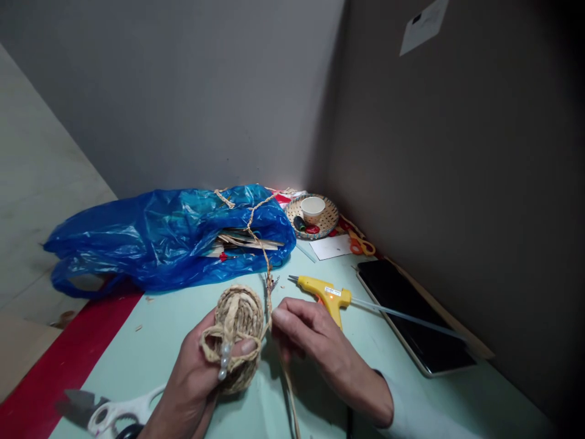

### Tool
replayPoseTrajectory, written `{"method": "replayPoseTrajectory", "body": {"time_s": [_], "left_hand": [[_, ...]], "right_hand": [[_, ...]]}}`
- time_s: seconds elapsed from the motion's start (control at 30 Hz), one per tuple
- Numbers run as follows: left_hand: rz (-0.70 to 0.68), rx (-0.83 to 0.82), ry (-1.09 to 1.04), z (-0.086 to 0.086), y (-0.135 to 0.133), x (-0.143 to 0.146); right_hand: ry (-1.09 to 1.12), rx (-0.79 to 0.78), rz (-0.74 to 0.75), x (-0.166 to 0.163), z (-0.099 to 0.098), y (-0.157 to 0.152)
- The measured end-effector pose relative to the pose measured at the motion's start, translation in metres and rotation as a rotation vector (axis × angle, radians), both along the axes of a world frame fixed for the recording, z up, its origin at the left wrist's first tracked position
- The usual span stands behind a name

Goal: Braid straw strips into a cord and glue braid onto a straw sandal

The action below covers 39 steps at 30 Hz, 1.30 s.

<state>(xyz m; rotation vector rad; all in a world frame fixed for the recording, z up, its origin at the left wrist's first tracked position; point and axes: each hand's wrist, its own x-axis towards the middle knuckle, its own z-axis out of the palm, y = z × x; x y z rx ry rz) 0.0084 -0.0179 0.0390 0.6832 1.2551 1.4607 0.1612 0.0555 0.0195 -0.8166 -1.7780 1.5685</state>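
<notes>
My left hand (194,372) is closed round a small oval woven straw piece (237,332) with a straw bow and white beads on its front, thumb pressed across it. My right hand (315,347) sits just to its right, fingers pinched on a braided straw cord (265,256) that runs up and away toward a blue plastic bag (159,238). A loose straw strand hangs down from the same hand toward the near table edge.
A yellow glue gun (326,296) with a clear stick lies behind my right hand. A dark tablet (411,311) rests along the right wall. A woven tray (313,216) with a white cup, orange scissors (361,244) and white-handled scissors (105,414) lie on the pale green table (173,317).
</notes>
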Motion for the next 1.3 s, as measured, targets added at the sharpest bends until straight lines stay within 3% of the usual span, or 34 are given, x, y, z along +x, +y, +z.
{"method": "replayPoseTrajectory", "body": {"time_s": [0.2,0.47,0.7,0.97,1.17,1.3], "left_hand": [[-0.025,-0.027,0.020,-0.004,0.000,0.000],[-0.186,-0.018,0.040,-0.009,-0.003,-0.007],[-0.238,0.022,0.015,-0.008,-0.002,-0.008],[-0.345,-0.017,0.036,-0.018,-0.001,-0.010],[-0.236,-0.007,0.025,-0.022,0.001,-0.013],[-0.024,-0.049,-0.023,-0.016,0.005,-0.017]], "right_hand": [[-0.162,0.249,0.096,-0.001,0.009,-0.008],[-0.162,0.337,0.245,0.005,0.014,-0.010],[-0.087,0.263,0.238,0.003,0.010,-0.010],[-0.199,0.181,0.138,0.000,0.005,-0.018],[0.019,-0.044,0.217,-0.005,-0.004,-0.014],[0.032,-0.143,0.172,-0.007,-0.005,-0.016]]}}
